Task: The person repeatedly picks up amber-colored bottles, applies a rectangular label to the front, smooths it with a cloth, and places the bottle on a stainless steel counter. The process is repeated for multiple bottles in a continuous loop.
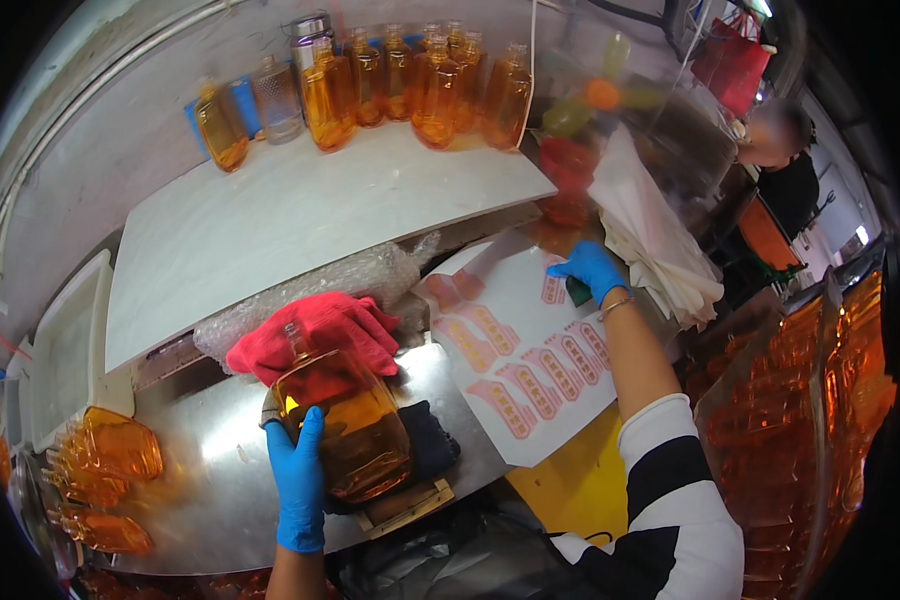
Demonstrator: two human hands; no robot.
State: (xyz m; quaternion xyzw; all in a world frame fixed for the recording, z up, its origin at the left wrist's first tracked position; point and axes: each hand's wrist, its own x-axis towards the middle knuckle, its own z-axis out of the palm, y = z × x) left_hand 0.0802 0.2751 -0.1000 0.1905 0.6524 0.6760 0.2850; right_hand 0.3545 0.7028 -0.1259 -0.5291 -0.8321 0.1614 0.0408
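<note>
My left hand (300, 485), in a blue glove, grips a large amber glass bottle (365, 430) by its side, thumb on the near face. The bottle lies tilted above the metal worktop, its neck toward a pink-red cloth (340, 325). A dark folded cloth (430, 440) is beside it. My right hand (595, 268), also gloved in blue, is closed over the far right of a white sheet (515, 450). A small dark green piece (577, 291) shows under its fingers. Rows of pink-red printed labels (540, 385) cover the sheet, and one label (553, 289) is beside my fingertips.
Several amber bottles (435, 95) and a clear bottle (277, 100) stand along a raised white board (320, 200). More amber bottles (120, 445) lie at left near a white tray (75, 350). White sheets (640, 220) hang at right. Another person (785, 170) is farther right.
</note>
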